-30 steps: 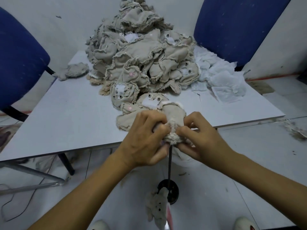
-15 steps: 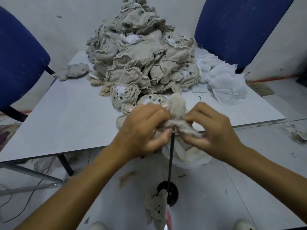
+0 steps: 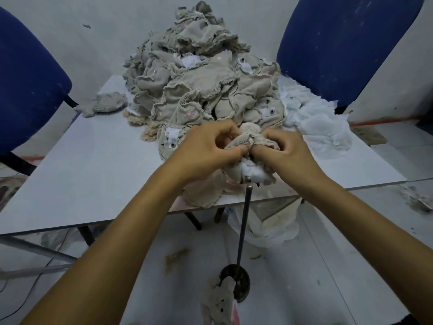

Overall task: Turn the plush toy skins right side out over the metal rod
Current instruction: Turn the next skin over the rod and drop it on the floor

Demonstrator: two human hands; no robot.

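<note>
White table point(image 3: 89, 165) bearing a tall heap of beige plush skins point(image 3: 201, 85), one stray skin point(image 3: 105, 105) at far left, and white fabric pieces point(image 3: 321, 123) at right.

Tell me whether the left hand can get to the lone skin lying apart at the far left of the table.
Probably not yet: the left hand grips the plush skin with the right hand, and the lone skin lies far across bare table.
</note>
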